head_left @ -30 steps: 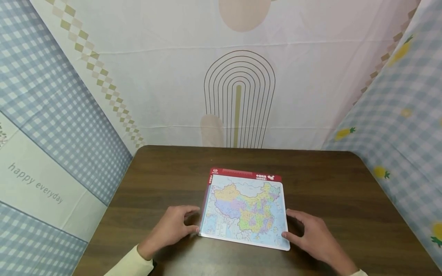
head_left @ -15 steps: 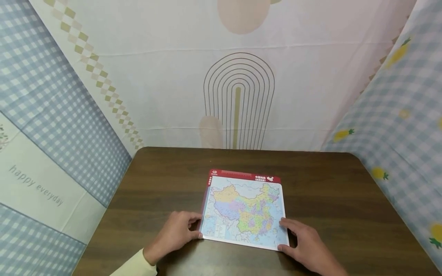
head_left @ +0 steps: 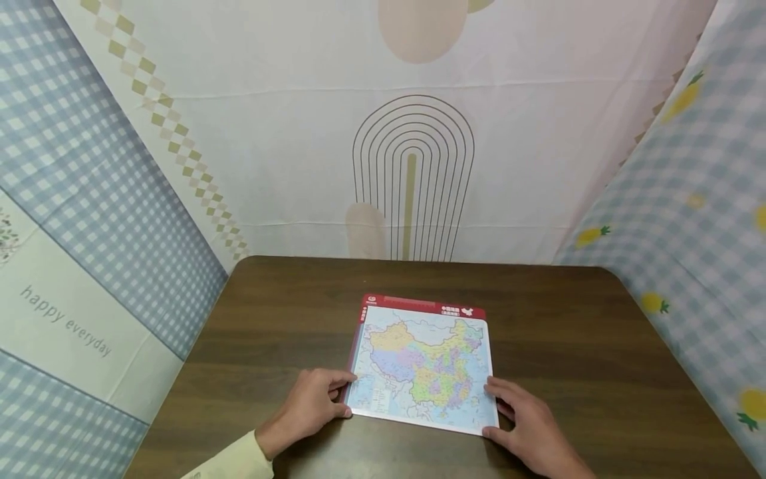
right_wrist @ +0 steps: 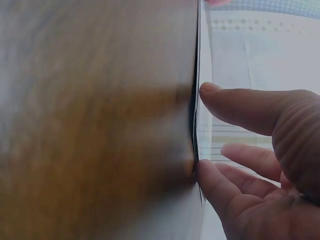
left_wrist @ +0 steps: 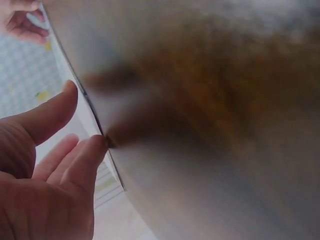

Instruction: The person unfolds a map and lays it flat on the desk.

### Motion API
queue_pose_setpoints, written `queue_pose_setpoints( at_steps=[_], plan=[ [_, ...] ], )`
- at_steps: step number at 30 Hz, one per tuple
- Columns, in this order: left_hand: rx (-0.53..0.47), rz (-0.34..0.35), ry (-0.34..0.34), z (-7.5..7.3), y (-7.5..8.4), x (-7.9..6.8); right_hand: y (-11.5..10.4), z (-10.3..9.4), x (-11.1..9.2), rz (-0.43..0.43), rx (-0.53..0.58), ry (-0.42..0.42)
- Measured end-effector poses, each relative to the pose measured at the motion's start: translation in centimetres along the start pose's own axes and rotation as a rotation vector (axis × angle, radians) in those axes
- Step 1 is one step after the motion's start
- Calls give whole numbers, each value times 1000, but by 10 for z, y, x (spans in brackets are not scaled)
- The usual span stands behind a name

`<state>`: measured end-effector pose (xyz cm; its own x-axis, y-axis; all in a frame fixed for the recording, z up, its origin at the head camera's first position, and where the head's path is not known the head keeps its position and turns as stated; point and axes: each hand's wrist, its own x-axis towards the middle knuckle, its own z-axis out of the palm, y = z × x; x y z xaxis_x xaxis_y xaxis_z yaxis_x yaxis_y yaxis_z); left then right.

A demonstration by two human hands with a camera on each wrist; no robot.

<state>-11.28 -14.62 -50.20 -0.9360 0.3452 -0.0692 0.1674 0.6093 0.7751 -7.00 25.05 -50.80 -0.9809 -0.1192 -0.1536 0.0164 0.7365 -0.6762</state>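
A thin rectangular map of China [head_left: 431,362] with a red top border lies flat on the wooden table. Along its left side shows a second, darker edge, as of another layer beneath. My left hand [head_left: 308,402] rests at the lower left side, index fingertip just over the edge and thumb near the corner. At the lower right side, my right hand [head_left: 529,422] touches the map with fingertips and thumb. Both wrist views show the map's edge [right_wrist: 196,127] side-on, thumb and index tips set apart against it, the fingers of the left hand [left_wrist: 65,170] loosely bent.
The brown table [head_left: 287,299] extends past the map on every side. Behind it hangs a pale cloth [head_left: 287,153] with an arch pattern. Checked cloths flank the table, a blue one [head_left: 120,166] on the left and one with pineapples [head_left: 706,266] on the right.
Both hands have moved inward, the left to the right and the right to the left, so their fingertips now lie on the map's side edges. The map has hardly moved.
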Motion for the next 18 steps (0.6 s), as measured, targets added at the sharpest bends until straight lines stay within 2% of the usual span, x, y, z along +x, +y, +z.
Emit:
queue_pose_setpoints(
  at_steps=[7, 11, 18],
  plan=[
    [136, 50, 3, 1, 3, 2, -2, -1, 1, -10, -85, -27],
    [173, 60, 4, 1, 3, 3, -3, -1, 0, 3, -145, -42],
    [160, 56, 2, -1, 1, 5, -3, -1, 2, -6, -78, -32]
  ],
)
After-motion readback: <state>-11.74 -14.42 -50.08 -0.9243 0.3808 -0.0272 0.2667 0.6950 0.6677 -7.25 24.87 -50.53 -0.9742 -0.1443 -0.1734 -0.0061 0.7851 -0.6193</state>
